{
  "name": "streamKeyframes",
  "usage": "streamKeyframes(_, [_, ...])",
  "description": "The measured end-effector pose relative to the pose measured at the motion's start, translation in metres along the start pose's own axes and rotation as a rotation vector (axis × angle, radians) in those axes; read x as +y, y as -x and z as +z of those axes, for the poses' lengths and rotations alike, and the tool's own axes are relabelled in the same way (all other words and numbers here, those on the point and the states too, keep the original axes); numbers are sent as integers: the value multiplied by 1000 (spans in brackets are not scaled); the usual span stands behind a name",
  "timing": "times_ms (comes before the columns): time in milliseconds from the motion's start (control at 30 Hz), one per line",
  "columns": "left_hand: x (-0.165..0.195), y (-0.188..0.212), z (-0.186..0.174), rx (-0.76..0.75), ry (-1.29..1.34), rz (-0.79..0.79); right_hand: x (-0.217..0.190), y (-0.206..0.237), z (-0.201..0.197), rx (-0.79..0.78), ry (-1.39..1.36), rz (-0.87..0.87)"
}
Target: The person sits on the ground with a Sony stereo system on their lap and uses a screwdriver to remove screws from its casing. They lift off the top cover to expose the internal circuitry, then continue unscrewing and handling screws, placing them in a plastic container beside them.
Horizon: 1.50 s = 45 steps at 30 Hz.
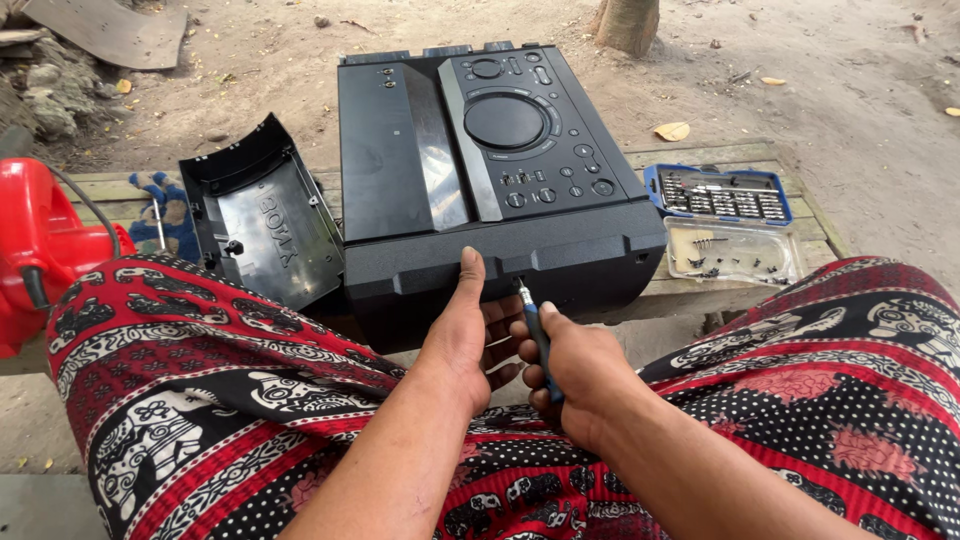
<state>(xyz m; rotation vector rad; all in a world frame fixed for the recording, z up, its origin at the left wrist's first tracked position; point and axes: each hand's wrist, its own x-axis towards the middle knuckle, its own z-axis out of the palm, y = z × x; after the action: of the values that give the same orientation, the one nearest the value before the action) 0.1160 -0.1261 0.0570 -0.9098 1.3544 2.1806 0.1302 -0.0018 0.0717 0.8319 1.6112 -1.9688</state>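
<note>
A large black audio unit [490,170] with a round dial and several buttons on top lies on a wooden bench [700,157]. My left hand [465,335] cups its near edge from below, thumb up against the casing. My right hand [570,375] is closed around a blue-handled screwdriver [537,335], whose tip meets the unit's near face next to my left thumb.
A detached black plastic panel [265,215] leans at the unit's left, with blue gloves [165,215] behind it. A blue bit set case [717,193] and a clear tray of screws [733,250] sit at the right. A red machine [35,245] stands far left. My patterned red trousers fill the foreground.
</note>
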Motion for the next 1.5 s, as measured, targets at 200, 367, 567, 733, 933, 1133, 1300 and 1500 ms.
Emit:
streamKeyframes(200, [-1, -2, 0, -53, 27, 17, 0, -2, -4, -8, 6, -36])
streamKeyframes(367, [-2, -4, 0, -23, -6, 6, 1, -2, -1, -9, 18, -10])
streamKeyframes(567, [-2, -4, 0, -64, 39, 24, -2, 0, -4, 9, 23, -59])
streamKeyframes(733, [-2, -2, 1, -42, 12, 10, 3, 1, -1, 3, 64, -76])
streamKeyframes(933, [-2, 0, 1, -46, 8, 24, 0, 5, 6, 41, 127, -104])
streamKeyframes(1133, [-1, -1, 3, -50, 28, 9, -1, 0, 3, 12, 49, -69])
streamKeyframes(1300, [0, -1, 4, -20, -5, -8, 0, -4, -1, -74, -77, -27])
streamKeyframes(1500, [-2, -5, 5, -54, 34, 5, -1, 2, 8, 7, 100, -97])
